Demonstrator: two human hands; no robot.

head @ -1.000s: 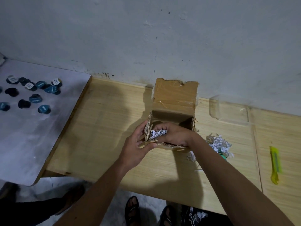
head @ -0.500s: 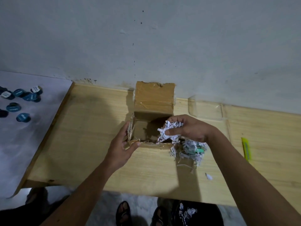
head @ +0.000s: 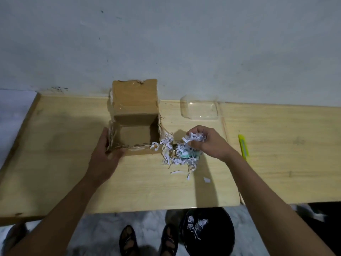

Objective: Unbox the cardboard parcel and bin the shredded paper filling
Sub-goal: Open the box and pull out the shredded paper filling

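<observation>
Your left hand grips the near-left corner of the open brown cardboard box at frame centre, steadying it. Your right hand pinches a clump of white shredded paper just right of it, apparently for the black round bin at the bottom.

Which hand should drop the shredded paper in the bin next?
Right. The right hand already grips a clump of shredded paper and is nearer the black bin. The left hand steadies the cardboard box.
</observation>
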